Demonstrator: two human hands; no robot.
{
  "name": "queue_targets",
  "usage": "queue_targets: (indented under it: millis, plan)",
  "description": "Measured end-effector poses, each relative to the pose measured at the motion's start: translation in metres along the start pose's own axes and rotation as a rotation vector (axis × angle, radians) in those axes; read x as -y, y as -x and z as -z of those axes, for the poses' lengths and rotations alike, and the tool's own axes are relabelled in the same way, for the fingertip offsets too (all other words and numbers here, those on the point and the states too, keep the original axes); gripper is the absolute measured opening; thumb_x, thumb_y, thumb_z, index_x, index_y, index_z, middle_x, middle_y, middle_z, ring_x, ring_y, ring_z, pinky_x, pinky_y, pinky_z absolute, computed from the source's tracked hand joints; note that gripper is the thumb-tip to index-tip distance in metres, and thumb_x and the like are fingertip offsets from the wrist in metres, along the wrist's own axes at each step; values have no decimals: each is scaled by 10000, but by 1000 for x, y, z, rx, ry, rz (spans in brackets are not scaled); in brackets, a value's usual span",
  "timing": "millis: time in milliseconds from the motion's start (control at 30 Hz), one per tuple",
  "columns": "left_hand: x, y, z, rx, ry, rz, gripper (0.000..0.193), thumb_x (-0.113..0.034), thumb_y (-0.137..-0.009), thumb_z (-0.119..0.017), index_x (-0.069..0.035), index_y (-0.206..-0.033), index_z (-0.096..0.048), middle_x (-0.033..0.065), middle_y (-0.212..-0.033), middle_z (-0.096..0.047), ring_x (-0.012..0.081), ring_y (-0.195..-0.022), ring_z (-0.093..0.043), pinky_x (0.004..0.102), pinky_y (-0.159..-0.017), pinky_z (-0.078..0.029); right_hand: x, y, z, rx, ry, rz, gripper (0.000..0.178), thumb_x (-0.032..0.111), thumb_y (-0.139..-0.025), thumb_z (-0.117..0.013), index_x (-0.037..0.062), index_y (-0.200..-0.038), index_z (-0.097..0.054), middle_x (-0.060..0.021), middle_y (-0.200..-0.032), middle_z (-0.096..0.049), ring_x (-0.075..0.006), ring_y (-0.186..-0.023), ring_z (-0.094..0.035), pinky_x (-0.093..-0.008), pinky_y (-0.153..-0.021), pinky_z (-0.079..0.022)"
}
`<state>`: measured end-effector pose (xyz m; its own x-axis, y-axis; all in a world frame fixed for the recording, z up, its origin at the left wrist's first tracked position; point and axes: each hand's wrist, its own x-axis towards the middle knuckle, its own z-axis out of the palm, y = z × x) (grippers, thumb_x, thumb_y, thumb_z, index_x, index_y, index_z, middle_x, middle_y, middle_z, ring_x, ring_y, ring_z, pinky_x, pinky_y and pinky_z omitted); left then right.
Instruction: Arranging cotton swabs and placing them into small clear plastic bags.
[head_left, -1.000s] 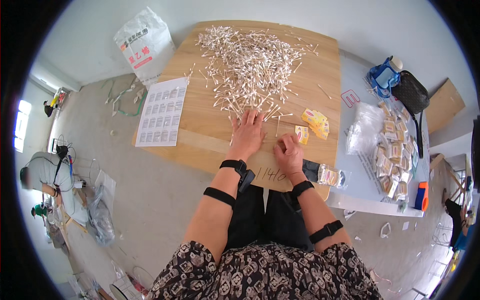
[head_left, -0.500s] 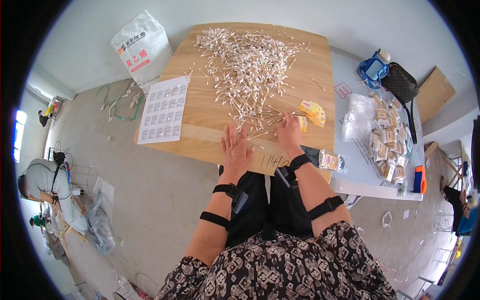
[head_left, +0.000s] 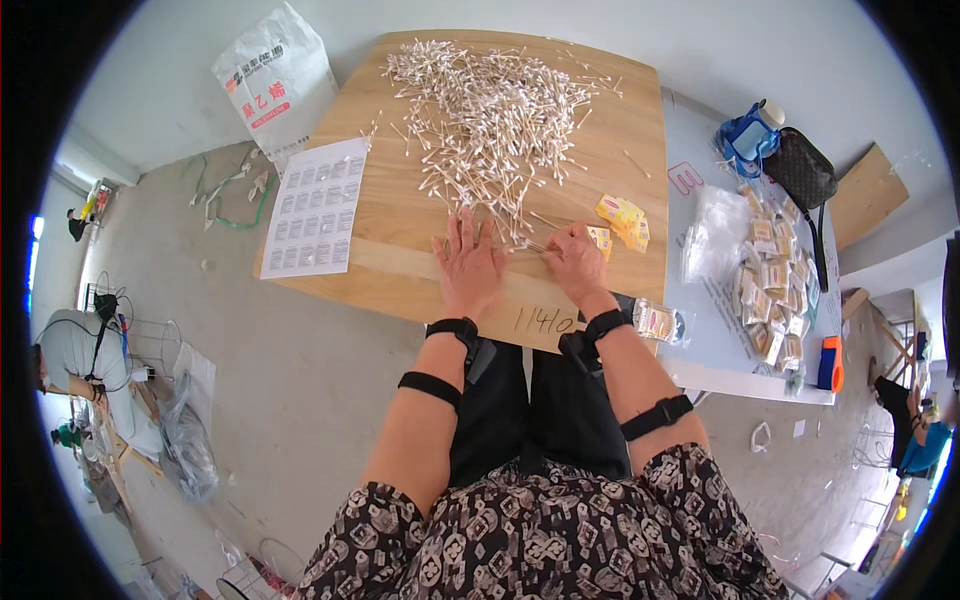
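Observation:
A big loose heap of white cotton swabs (head_left: pixel 490 110) covers the far half of a wooden table (head_left: pixel 400 215). My left hand (head_left: pixel 468 262) lies flat on the wood, fingers spread, its tips at the near edge of the heap. My right hand (head_left: pixel 575 262) is curled just right of it and pinches a few swabs (head_left: pixel 530 246) that stick out to the left. A small yellow packet (head_left: pixel 601 238) lies by its knuckles, more yellow packets (head_left: pixel 625 216) just beyond.
A printed sheet of labels (head_left: pixel 315 205) hangs over the table's left edge. A clear packet (head_left: pixel 655 322) sits at the near right corner. The grey table on the right carries a pile of filled packets (head_left: pixel 770 280), an orange object (head_left: pixel 829 362) and bags (head_left: pixel 790 160). A white sack (head_left: pixel 272 75) stands on the floor.
The view has shifted, so the table now sits higher and closer. My left hand has flattened beside the heap, and my right hand has closed on a few swabs at its edge.

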<state>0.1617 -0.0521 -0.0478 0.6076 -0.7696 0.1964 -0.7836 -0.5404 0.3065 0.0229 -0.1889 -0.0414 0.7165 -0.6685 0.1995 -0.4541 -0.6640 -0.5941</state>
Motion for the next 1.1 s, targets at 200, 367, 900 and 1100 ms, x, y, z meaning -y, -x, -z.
queue_targets:
  millis: [200, 367, 900, 1100]
  plan:
    - [1, 6, 13, -42, 103, -52, 593, -301, -926, -577, -133, -1470, -410, 131, -1612, -214, 347, -1500, -137, 572, -1187, -110, 9, 60, 6, -190, -78, -56, 201, 150, -757, -743, 93, -925, -650, -100, -994, -564, -332, -903, -608, -449, -745, -507]
    - [-23, 40, 8, 86, 60, -315, 630, -281, -899, -604, -122, -1474, -403, 102, -1608, -231, 329, -1504, -123, 554, -1193, -108, -4, 74, 13, -287, -125, -61, 206, 91, -741, -745, 77, -921, -645, -105, -978, -561, -344, -905, -596, -448, -728, -505]
    - [-43, 72, 9, -11, 117, -357, 566, -311, -835, -665, -30, -1310, -538, 129, -1440, -432, 348, -1439, -258, 549, -1155, -198, -1, 74, 8, -382, -181, -105, 93, 12, -769, -659, 33, -813, -579, -125, -947, -593, -367, -877, -594, -461, -733, -492]
    - [-41, 70, 9, -9, 187, -344, 571, -297, -800, -693, -1, -1265, -546, 154, -1449, -412, 371, -1436, -257, 538, -1154, -210, 4, 75, 6, -345, -155, -120, 150, 66, -730, -719, 52, -825, -604, -96, -970, -599, -335, -926, -583, -433, -787, -474]
